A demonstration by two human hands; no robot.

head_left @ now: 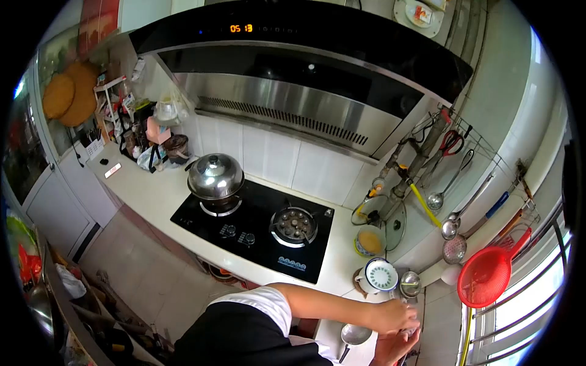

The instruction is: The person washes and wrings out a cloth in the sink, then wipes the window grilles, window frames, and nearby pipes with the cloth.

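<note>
At the lower right, my left hand [395, 316] reaches across above the counter, its fingers curled inward and closed. Just below it is my right hand [397, 349], with bent fingers close to the left ones. Something small and pale seems to sit between them, but I cannot make out what it is. Beside the hands lies a metal ladle [356, 333] with a dark handle. Behind them stand a white enamel pot [380, 274] with a patterned top and a small round metal container [409, 284].
A black gas stove [253, 229] carries a lidded steel pot [215, 177] on its left burner. A range hood [293, 110] hangs above. A bowl [369, 241] stands near the wall. A red strainer [486, 277] and several utensils hang at the right, by the barred window.
</note>
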